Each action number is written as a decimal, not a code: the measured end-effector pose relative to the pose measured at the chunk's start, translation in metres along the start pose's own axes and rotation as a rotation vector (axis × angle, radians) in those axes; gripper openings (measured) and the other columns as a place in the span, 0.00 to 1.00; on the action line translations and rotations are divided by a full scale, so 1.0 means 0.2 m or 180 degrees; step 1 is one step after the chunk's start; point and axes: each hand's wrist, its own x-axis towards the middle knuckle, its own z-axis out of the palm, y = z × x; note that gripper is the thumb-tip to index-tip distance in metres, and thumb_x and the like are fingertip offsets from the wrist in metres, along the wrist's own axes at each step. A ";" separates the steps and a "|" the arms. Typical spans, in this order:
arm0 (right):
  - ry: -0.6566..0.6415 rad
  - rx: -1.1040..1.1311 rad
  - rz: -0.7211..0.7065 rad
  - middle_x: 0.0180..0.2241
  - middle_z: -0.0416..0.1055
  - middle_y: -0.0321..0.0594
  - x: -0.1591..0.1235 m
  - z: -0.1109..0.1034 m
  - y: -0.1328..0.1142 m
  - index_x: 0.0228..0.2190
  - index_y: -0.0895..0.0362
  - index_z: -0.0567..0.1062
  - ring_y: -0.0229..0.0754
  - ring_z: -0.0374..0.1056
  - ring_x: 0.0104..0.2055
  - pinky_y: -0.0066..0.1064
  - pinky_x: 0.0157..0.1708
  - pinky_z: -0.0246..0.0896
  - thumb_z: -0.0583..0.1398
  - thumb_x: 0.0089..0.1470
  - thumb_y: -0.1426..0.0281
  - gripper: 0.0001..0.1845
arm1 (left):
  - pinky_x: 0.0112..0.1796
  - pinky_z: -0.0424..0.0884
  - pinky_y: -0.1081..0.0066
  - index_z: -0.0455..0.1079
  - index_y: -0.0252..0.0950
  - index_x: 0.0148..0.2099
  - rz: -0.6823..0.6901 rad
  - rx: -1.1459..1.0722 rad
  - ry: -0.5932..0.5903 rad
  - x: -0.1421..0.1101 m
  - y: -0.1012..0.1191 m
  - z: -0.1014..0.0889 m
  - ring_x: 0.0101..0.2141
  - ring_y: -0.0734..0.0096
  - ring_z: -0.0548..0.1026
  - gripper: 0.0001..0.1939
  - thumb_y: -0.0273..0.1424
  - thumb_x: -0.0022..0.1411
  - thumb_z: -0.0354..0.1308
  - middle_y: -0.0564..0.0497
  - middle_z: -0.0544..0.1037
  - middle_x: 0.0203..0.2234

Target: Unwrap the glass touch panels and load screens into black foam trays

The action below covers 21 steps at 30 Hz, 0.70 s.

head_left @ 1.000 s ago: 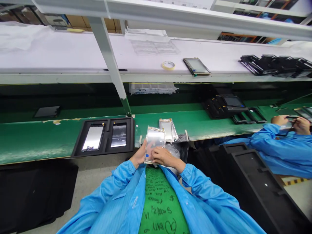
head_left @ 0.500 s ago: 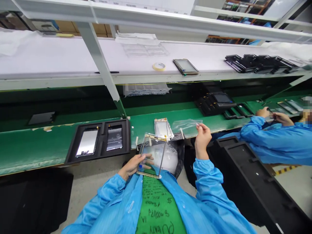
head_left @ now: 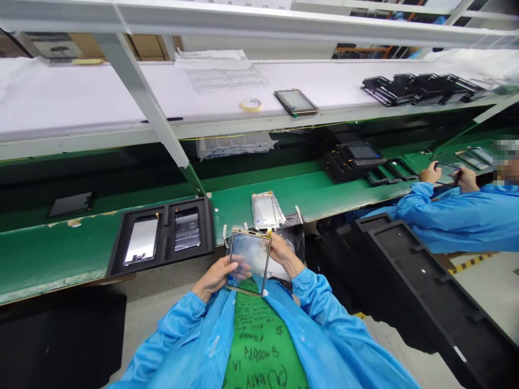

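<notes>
My left hand (head_left: 217, 275) grips a clear glass touch panel (head_left: 251, 259) by its left edge. The panel has a dark inner border and a pale outer rim, and is tilted in front of my chest. Through the glass my left fingers show. At the panel's upper right corner, beside a small yellow tab, my right hand (head_left: 284, 253) closes on the edge, its fingertips partly hidden. Just beyond, a stack of similar panels (head_left: 266, 210) lies on the green bench. A black bag (head_left: 299, 237) with whitish plastic inside hangs below the bench edge, behind my right hand.
A black foam tray (head_left: 162, 232) holding two screens sits left on the green bench (head_left: 227, 189). Above are a tape roll (head_left: 251, 105), a framed panel (head_left: 295, 101) and stacked black frames (head_left: 421, 89). Black trays (head_left: 430, 281) stand at right, near a co-worker's blue sleeve (head_left: 458, 213).
My right hand has moved down and left from beside the bench to the panel's upper right corner. The clear film it held is no longer visible. My left hand keeps holding the panel.
</notes>
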 end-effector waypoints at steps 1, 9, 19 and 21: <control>-0.0129 -0.0129 0.0150 0.22 0.66 0.31 -0.02 0.00 0.06 0.25 0.55 0.67 0.34 0.61 0.24 0.27 0.26 0.60 0.73 0.36 0.49 0.29 | 0.44 0.76 0.58 0.75 0.32 0.45 0.0021 -0.0045 0.0036 -0.02 0.00 -0.01 0.41 0.52 0.82 0.22 0.39 0.52 0.74 0.39 0.83 0.39; -0.1256 -0.0332 0.0949 0.43 0.77 0.39 -0.30 -0.04 0.29 0.44 0.56 0.74 0.31 0.65 0.30 0.23 0.29 0.57 0.70 0.42 0.69 0.24 | 0.31 0.75 0.71 0.73 0.35 0.47 -0.0052 -0.0237 0.1248 -0.13 -0.09 -0.11 0.29 0.65 0.81 0.30 0.41 0.44 0.78 0.50 0.81 0.27; 0.1443 0.0108 0.1081 0.26 0.71 0.40 -0.17 -0.44 0.52 0.27 0.57 0.73 0.40 0.68 0.31 0.31 0.34 0.67 0.69 0.41 0.60 0.16 | 0.41 0.79 0.63 0.77 0.34 0.35 0.0575 -0.0456 0.2680 -0.12 -0.03 -0.33 0.35 0.59 0.83 0.27 0.45 0.36 0.79 0.47 0.84 0.33; 0.1789 -0.0293 0.1094 0.29 0.72 0.42 -0.05 -0.59 0.54 0.30 0.56 0.73 0.44 0.71 0.37 0.35 0.43 0.69 0.65 0.48 0.56 0.17 | 0.39 0.79 0.65 0.77 0.34 0.33 0.0626 -0.0453 0.2968 -0.13 -0.05 -0.37 0.33 0.61 0.83 0.27 0.45 0.35 0.79 0.48 0.84 0.29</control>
